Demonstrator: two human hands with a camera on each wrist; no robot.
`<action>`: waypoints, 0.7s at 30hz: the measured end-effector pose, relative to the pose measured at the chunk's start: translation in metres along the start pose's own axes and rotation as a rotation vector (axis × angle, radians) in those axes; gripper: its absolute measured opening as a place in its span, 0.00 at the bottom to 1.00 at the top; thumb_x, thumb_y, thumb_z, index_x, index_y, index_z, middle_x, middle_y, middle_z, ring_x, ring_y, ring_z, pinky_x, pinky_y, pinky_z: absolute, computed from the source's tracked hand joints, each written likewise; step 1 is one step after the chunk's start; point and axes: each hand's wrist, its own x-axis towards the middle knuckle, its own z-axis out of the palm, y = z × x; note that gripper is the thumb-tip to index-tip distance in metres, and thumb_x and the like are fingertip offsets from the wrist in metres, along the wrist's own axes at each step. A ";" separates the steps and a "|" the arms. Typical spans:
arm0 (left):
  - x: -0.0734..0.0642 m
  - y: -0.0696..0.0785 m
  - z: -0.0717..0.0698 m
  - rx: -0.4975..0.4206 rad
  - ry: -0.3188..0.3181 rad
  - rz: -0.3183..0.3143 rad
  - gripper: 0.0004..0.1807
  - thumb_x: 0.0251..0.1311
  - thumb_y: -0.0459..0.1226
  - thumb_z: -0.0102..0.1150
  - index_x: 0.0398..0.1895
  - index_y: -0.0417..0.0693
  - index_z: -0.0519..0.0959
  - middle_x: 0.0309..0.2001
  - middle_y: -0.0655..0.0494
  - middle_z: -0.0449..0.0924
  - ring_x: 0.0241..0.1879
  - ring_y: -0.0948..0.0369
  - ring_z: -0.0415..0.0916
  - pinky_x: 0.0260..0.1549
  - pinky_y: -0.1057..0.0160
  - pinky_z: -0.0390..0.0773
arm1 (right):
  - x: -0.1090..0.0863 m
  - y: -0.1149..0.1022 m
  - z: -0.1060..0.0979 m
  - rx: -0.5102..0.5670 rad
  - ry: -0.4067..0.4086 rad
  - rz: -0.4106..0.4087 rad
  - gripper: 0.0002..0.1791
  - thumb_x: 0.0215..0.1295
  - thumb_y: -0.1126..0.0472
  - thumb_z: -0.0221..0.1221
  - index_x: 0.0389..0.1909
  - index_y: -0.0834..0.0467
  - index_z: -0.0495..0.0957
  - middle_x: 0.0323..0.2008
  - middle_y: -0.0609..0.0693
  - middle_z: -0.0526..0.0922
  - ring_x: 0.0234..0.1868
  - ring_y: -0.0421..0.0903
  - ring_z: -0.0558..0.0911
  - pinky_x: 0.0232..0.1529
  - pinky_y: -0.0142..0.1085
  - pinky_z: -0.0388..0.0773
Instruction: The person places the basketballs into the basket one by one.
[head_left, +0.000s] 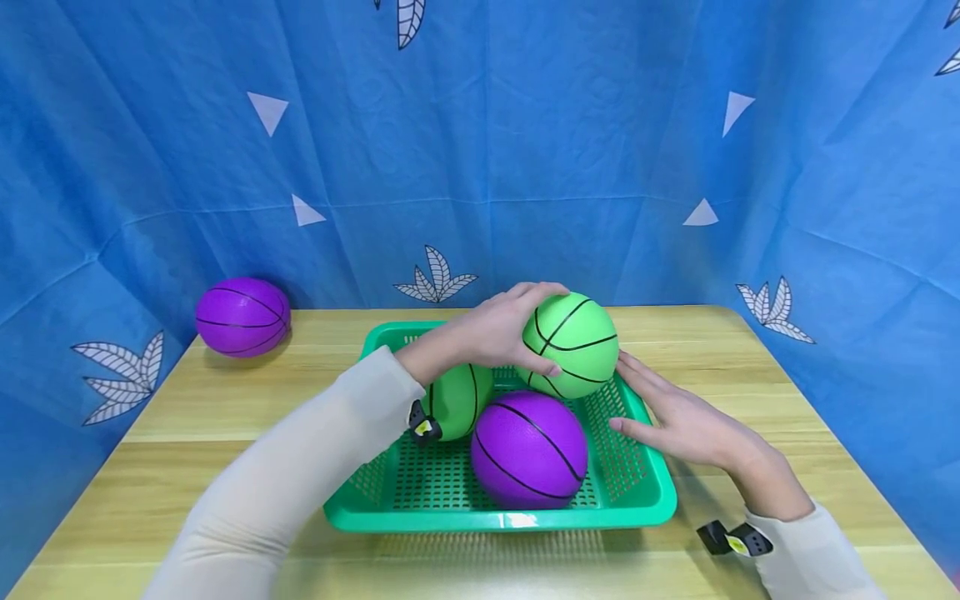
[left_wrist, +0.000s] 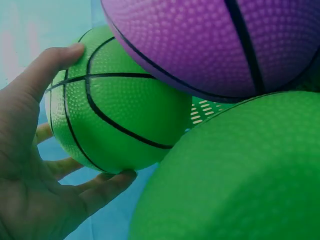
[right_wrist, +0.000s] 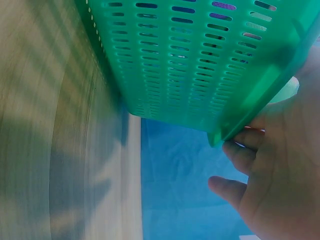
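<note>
My left hand (head_left: 498, 329) holds a small green basketball (head_left: 572, 346) with black lines, thumb on its near side and fingers over the top. The ball is at the back right corner of a green plastic basket (head_left: 420, 521). In the left wrist view, thumb and fingers spread around the same green basketball (left_wrist: 115, 105). My right hand (head_left: 682, 421) is at the basket's right rim, fingers extended towards the ball; whether they touch it I cannot tell. Inside the basket are a purple basketball (head_left: 529, 450) and another green basketball (head_left: 459, 400), partly hidden by my left wrist.
Another purple basketball (head_left: 243, 317) sits at the back left corner of the wooden table (head_left: 247, 408). A blue curtain (head_left: 487, 150) with white leaf and triangle prints hangs behind and along both sides.
</note>
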 end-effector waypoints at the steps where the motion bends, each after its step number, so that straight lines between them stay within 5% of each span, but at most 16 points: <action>1: 0.001 0.000 0.001 -0.001 -0.005 -0.004 0.54 0.45 0.59 0.73 0.75 0.64 0.54 0.70 0.49 0.59 0.63 0.50 0.64 0.56 0.47 0.72 | 0.000 0.000 0.000 0.001 -0.001 0.001 0.47 0.70 0.38 0.53 0.79 0.53 0.43 0.77 0.56 0.44 0.74 0.61 0.52 0.66 0.60 0.60; 7: 0.006 0.003 0.005 0.015 -0.038 0.001 0.56 0.47 0.61 0.70 0.77 0.64 0.50 0.72 0.51 0.55 0.66 0.51 0.60 0.59 0.47 0.70 | 0.000 0.000 -0.002 0.009 -0.007 0.005 0.47 0.70 0.38 0.53 0.79 0.50 0.40 0.77 0.57 0.44 0.73 0.63 0.53 0.65 0.62 0.61; 13: 0.012 0.009 0.011 0.085 -0.132 0.009 0.61 0.44 0.64 0.71 0.77 0.74 0.43 0.77 0.49 0.40 0.68 0.41 0.57 0.58 0.44 0.71 | -0.002 0.001 -0.001 0.010 -0.004 0.002 0.46 0.70 0.41 0.54 0.79 0.50 0.40 0.77 0.57 0.43 0.73 0.63 0.53 0.65 0.62 0.61; 21: 0.015 0.010 0.005 0.207 -0.217 -0.019 0.57 0.46 0.63 0.69 0.77 0.76 0.45 0.75 0.49 0.47 0.65 0.43 0.60 0.56 0.46 0.72 | 0.000 0.002 0.000 -0.009 -0.008 -0.021 0.46 0.71 0.41 0.52 0.79 0.53 0.40 0.78 0.52 0.41 0.74 0.60 0.52 0.67 0.58 0.60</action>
